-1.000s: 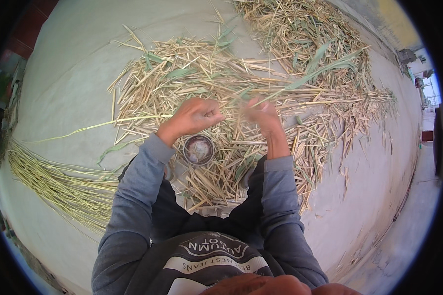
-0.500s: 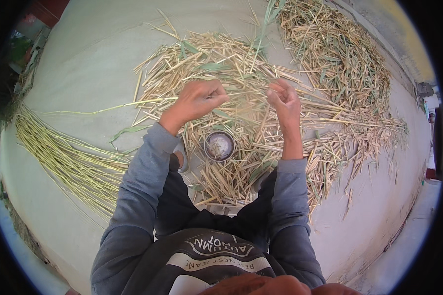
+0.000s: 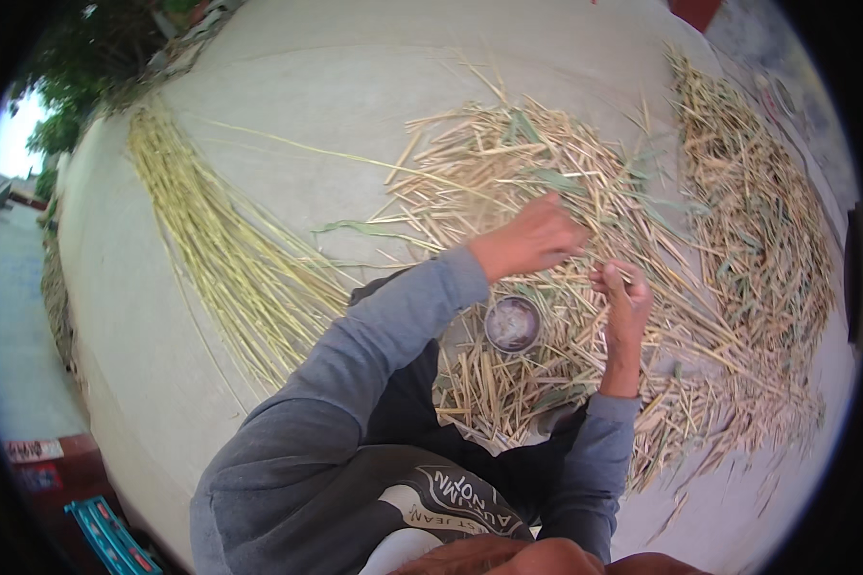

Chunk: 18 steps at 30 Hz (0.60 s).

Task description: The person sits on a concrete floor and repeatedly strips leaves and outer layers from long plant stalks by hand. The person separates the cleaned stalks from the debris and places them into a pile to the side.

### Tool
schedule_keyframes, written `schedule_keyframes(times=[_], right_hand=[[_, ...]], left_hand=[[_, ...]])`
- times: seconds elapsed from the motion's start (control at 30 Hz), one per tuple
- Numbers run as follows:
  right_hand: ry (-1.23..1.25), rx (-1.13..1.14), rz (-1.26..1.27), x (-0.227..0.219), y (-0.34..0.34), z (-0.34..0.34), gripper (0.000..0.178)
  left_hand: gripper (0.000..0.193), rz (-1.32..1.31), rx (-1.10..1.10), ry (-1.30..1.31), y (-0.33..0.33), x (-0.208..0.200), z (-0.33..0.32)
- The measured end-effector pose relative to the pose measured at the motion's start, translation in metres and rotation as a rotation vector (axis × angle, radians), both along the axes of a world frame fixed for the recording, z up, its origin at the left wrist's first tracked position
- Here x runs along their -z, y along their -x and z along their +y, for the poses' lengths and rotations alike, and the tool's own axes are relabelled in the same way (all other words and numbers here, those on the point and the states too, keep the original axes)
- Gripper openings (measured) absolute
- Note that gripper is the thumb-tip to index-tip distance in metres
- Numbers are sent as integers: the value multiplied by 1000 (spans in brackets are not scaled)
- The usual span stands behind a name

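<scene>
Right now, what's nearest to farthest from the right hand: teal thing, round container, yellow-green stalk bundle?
In the head view:
1. Round container: just left of the right hand.
2. Yellow-green stalk bundle: farther left.
3. Teal thing: bottom left.

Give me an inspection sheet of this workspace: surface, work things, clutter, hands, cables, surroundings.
Surface: pale grey floor, bare in places, strewn with pieces at the right.
Work things: bundle of yellow-green stalks fanned out at left; one long stalk apart from it, running to the left hand; round container, whitish inside, below the hands.
Clutter: heap of straw-coloured pieces around the container; another heap farther right, mixed with green leaves.
Hands: left curled, apparently around the long stalk; right hand close by, fingers bent, grip unclear.
Cables: nothing seen.
Surroundings: green foliage upper left; turquoise object lower left.
</scene>
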State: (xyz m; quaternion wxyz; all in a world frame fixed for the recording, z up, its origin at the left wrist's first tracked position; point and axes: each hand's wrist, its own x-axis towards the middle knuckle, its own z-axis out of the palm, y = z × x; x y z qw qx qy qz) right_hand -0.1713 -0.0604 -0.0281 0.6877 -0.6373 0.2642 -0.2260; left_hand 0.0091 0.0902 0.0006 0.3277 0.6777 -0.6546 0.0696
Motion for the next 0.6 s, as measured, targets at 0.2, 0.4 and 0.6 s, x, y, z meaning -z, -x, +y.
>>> schedule_keyframes(times=[0.2,0.4,0.6], right_hand=[[156,-113,222,-30,44,-40,56],[68,28,412,-22,180,-140,61],[-55,-103,719,180,335,-140,49]], left_hand=[[11,-385,-152,-190,-12,14,39],[5,-652,-156,-515,-63,54,147],[10,-664,-295,-986,-85,57,338]])
